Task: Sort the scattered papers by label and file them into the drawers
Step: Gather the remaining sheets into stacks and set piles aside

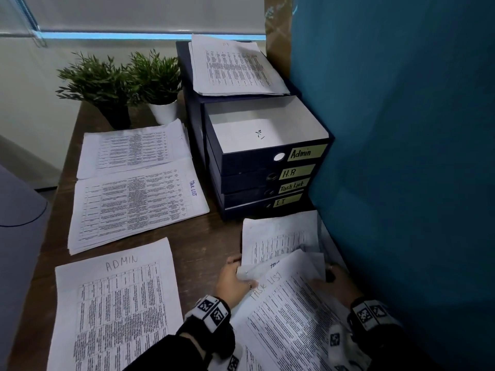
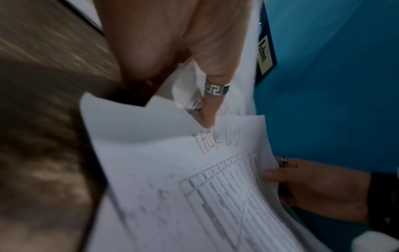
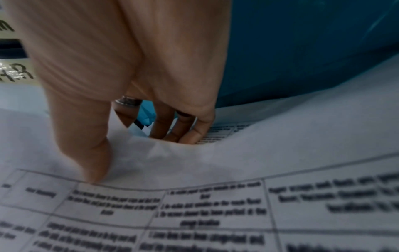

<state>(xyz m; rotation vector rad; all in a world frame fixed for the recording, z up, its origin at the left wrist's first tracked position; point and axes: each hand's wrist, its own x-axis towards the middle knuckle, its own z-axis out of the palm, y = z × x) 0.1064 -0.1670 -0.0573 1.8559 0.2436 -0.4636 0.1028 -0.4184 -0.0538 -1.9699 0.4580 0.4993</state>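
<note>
On the desk, Admin drawer open, both hands gripping task-list sheets.

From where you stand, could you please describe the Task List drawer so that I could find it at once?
Look at the dark blue drawer unit at the back right of the wooden desk, against the teal partition. It has four stacked drawers, each with a yellow label. The Task List drawer is third from the top, shut, below H.R and above I.T; only the top Admin drawer is pulled open.
</note>
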